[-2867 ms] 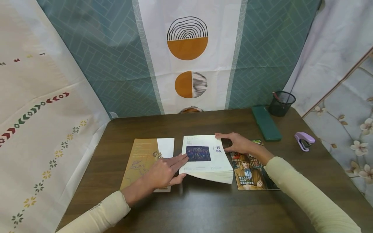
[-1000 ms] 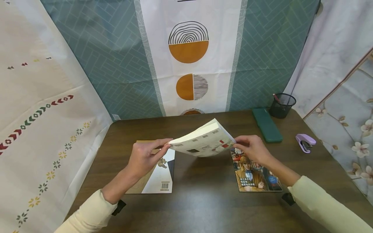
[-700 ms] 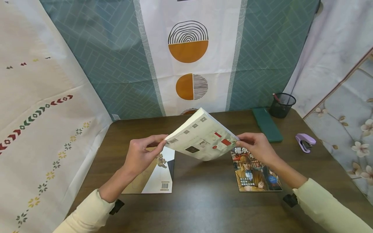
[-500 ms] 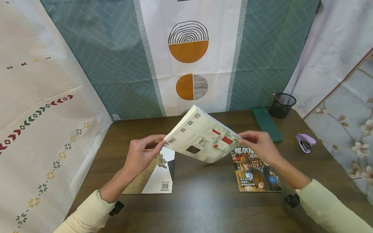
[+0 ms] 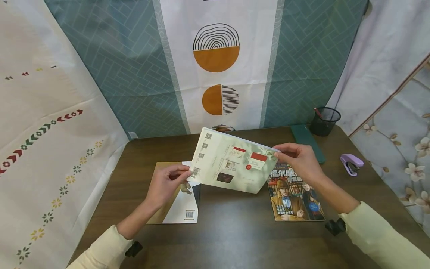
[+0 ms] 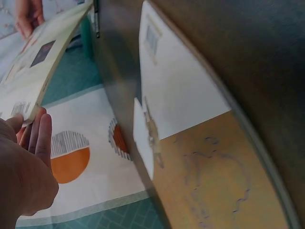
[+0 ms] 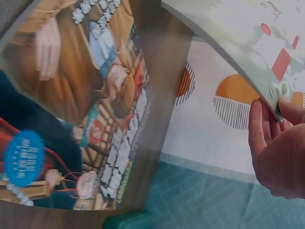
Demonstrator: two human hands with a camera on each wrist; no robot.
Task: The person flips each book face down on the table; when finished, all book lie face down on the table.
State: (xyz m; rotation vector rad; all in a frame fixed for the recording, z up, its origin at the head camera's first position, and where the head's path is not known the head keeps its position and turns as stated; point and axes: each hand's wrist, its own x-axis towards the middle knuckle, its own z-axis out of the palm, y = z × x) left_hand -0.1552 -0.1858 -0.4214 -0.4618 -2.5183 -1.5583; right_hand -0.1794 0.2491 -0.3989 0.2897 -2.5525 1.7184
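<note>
Leftmost, a tan-and-white book [image 5: 181,209] lies on the table [image 5: 235,239], partly hidden by the person's left hand [image 5: 164,185], which pinches one corner of a pale book [image 5: 231,160]. That book tilts above the table, between both hands. The right hand [image 5: 300,160] pinches its far end, above an illustrated magazine [image 5: 290,203]; beyond sit what seems a green case [image 5: 307,136], a mesh cup [image 5: 322,126] and a purple stapler [image 5: 351,163].

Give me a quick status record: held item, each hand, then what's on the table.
held: pale green paperback book, raised off the brown wooden table
left hand: pinches its left end
right hand: pinches its upper right corner
table left: gold-and-white book
table right: colourful illustrated book
back right: dark green oblong case, black mesh pen cup
far right: lilac stapler
</note>
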